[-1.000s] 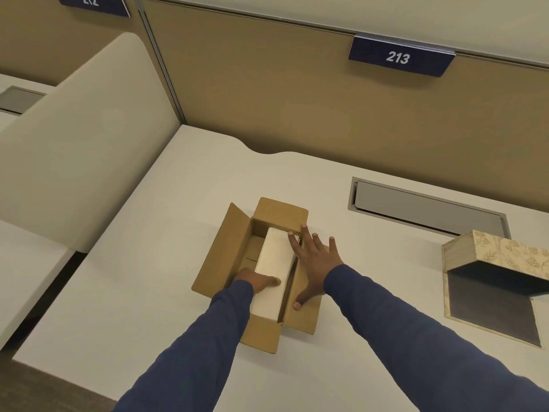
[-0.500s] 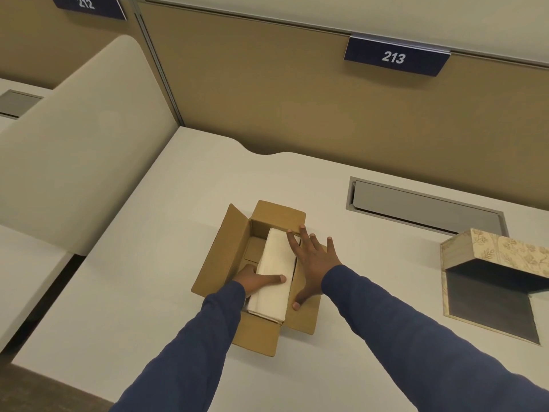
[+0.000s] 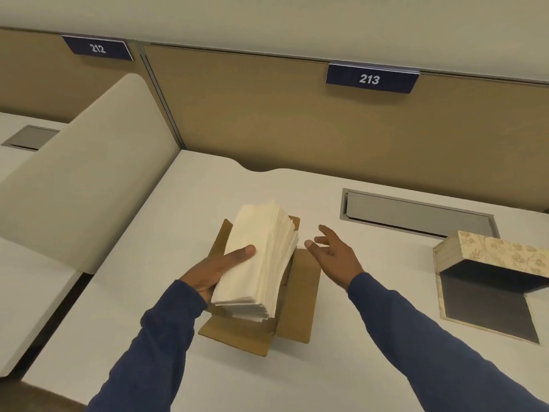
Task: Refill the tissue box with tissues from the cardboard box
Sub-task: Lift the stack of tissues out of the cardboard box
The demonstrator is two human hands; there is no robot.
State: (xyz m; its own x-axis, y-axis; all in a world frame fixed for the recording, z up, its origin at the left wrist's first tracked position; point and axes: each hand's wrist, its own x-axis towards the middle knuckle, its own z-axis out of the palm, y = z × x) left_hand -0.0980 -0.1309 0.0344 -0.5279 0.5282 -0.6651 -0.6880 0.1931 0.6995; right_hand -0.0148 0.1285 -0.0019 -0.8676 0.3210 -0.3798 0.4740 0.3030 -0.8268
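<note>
A thick stack of cream tissues point(image 3: 261, 257) is held up above the open brown cardboard box point(image 3: 300, 304) at the desk's middle. My left hand point(image 3: 217, 272) grips the stack from its left side, thumb across the top sheet. My right hand point(image 3: 332, 254) hovers to the right of the stack with fingers spread, touching nothing. The floral tissue box point(image 3: 490, 254) stands at the right with its lid raised, showing a dark inside point(image 3: 487, 307).
A grey cable hatch point(image 3: 416, 215) is set into the white desk point(image 3: 148, 263) behind the boxes. A tan partition wall with a sign reading 213 point(image 3: 370, 79) closes the back. A cream divider panel point(image 3: 74, 179) borders the desk on the left.
The tissue stack has come up out of the cardboard box in my left hand. My right hand has left the box flap and opened beside the stack.
</note>
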